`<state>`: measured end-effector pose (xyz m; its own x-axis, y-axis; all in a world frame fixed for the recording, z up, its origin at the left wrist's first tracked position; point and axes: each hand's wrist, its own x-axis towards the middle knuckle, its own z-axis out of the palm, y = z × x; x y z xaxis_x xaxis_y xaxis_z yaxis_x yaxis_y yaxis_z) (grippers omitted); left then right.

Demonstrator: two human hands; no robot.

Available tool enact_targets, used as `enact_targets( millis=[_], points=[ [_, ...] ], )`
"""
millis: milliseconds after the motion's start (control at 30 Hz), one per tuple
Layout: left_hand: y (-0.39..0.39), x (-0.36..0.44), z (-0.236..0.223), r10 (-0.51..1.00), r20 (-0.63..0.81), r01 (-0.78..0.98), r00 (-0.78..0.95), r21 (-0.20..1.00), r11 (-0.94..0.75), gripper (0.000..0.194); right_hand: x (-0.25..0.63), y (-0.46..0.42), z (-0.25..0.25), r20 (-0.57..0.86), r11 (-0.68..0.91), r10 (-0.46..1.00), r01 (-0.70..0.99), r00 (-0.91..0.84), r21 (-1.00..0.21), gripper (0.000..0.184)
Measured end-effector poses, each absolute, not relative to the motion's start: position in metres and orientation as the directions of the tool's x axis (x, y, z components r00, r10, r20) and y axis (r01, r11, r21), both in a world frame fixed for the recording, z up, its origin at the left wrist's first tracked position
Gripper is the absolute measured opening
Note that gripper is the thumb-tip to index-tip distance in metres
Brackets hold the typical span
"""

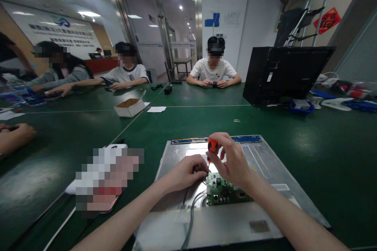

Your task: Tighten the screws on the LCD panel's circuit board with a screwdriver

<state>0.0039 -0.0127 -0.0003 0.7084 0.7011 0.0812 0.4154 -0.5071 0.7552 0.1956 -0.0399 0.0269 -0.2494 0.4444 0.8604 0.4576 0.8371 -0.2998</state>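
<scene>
My right hand [228, 159] grips a short orange-and-black screwdriver [212, 145] by its handle. Its thin shaft points down to the upper left corner of a green circuit board [219, 190]. Beside the shaft's tip, my left hand [191, 170] has its fingers pinched together; whatever is between them is hidden. The board lies on the metal back of a flat display panel [176, 219], which has a blue circuit strip [250, 139] along its far edge. A grey cable [191, 219] runs from the board's left side toward me.
Phones [110, 180], partly blurred, lie left of the panel on the green table [306, 153]. Farther off are an open white box [129, 108], a paper sheet [156, 109] and a black monitor [285, 74]. Several people sit around the table; another person's hand [17, 137] is at far left.
</scene>
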Motion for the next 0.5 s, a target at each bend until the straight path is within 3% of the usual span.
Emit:
enact_targets(
  millis=[267,500],
  points=[
    [-0.0133,0.0037,0.0004,0.695,0.071,0.421,0.715,0.75,-0.509,0.005,0.1969,-0.0398,0.0245,0.822,0.818,0.496,0.469,-0.282,-0.333,0.04],
    [-0.0124,0.0031,-0.0014,0.699,0.08,0.416,0.711,0.753,-0.51,0.005,0.1938,-0.0374,0.0202,0.88,0.833,0.444,0.439,-0.169,-0.336,0.039]
  ],
)
